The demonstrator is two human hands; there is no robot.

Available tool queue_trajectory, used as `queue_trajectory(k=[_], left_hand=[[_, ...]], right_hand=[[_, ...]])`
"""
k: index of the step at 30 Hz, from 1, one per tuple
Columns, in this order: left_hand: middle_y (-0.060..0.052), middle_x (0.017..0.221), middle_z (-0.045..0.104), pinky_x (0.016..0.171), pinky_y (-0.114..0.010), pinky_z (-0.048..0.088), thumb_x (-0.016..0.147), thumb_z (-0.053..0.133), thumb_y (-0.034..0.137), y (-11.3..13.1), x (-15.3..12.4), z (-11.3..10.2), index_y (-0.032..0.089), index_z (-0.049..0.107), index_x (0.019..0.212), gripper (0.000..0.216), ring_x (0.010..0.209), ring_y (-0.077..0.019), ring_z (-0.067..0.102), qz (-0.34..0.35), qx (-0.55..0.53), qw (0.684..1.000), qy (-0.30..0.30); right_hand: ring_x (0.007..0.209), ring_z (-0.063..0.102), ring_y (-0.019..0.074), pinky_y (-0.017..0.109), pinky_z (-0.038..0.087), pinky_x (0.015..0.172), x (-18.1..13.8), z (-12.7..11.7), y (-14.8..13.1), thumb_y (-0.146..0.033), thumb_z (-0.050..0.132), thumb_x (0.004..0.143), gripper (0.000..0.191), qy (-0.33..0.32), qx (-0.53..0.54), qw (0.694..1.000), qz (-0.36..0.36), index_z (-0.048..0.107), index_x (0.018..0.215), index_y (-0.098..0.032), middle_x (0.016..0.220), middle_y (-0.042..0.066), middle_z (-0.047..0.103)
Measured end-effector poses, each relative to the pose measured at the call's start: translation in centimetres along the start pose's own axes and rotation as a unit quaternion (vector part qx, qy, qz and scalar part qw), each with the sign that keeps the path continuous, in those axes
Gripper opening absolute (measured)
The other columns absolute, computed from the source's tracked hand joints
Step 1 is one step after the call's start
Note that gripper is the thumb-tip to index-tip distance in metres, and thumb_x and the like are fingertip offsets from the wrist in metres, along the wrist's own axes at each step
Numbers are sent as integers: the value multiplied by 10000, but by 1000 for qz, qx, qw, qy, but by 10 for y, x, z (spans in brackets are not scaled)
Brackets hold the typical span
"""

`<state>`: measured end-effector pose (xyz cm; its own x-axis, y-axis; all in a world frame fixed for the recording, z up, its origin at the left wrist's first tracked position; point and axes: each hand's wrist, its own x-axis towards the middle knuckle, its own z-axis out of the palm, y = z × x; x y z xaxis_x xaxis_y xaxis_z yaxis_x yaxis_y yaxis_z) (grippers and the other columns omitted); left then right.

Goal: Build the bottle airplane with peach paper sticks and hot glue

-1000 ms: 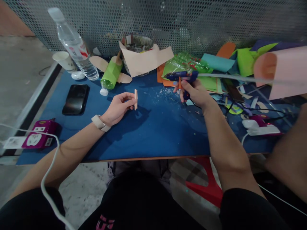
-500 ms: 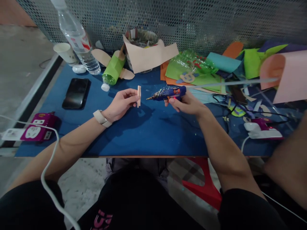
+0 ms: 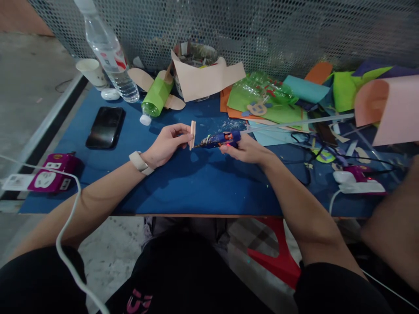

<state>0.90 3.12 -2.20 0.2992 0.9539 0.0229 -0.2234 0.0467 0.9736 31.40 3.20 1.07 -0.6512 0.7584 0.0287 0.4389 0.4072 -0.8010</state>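
My left hand [image 3: 170, 144] pinches a small pale strip [image 3: 193, 131], folded or wooden, held upright over the blue table [image 3: 203, 192]. My right hand [image 3: 247, 148] is wrapped round a blue hot glue gun [image 3: 222, 139] with a small red light. The gun's nozzle points left and is at the lower end of the strip; whether it touches, I cannot tell. A long translucent glue stick [image 3: 301, 123] sticks out from the rear of the gun to the right.
A green bottle with paper fins [image 3: 157, 96], a water bottle [image 3: 111, 56], a paper cup [image 3: 91, 73] and a black phone [image 3: 105, 127] stand or lie at left. Coloured paper [image 3: 271, 107] and cables [image 3: 324, 146] crowd the right. Another person's arm [image 3: 393, 222] shows at far right.
My right hand has brought the glue gun left and down, so its nozzle is now at the strip's lower end. My left hand, with the strip, has shifted only slightly.
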Motion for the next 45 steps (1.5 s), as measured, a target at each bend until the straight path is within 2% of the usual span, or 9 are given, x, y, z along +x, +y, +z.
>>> queue_trajectory(k=[8,12,21,30,36,45], left_hand=[[-49,898,776,630,-265,511,818,1015,267,-1,0,-1,192,851,932,213,736,-134,679,-2,24,1000,-1],[-52,877,775,619,-259,505,823,1011,265,-2,-1,-1,184,851,940,214,717,-131,677,-2,24,1000,0],[-53,856,778,621,-269,507,865,1013,279,-1,-2,-1,192,844,939,203,697,-135,686,-5,31,999,-8],[-44,820,756,616,-260,494,862,1023,270,1,-2,-1,181,844,941,214,685,-126,680,-8,22,1000,-14],[-48,809,761,621,-276,490,871,1007,262,3,-2,0,190,842,927,188,682,-135,676,-13,31,999,-18],[-53,827,770,614,-270,497,852,1028,272,4,-3,1,187,837,925,221,678,-135,683,-15,35,999,-14]], right_hand=[[684,490,208,372,401,621,2,-2,2,-864,653,1055,641,-7,-20,1000,16,632,876,-249,730,26,572],[684,457,200,362,417,637,2,-2,1,-840,679,1050,615,-6,-28,1000,0,602,872,-256,716,4,524],[675,436,200,368,425,634,3,-2,1,-938,657,998,696,2,-29,1000,6,587,851,-262,700,4,503],[652,432,205,375,355,599,2,-2,0,-981,635,984,735,-7,-37,999,23,546,804,-274,672,14,502],[707,490,227,388,432,658,1,-3,0,-933,651,1011,685,0,-29,999,22,591,875,-264,722,29,531],[740,522,250,396,460,685,0,-4,0,-919,633,1023,663,12,-46,999,14,605,900,-269,729,35,541]])
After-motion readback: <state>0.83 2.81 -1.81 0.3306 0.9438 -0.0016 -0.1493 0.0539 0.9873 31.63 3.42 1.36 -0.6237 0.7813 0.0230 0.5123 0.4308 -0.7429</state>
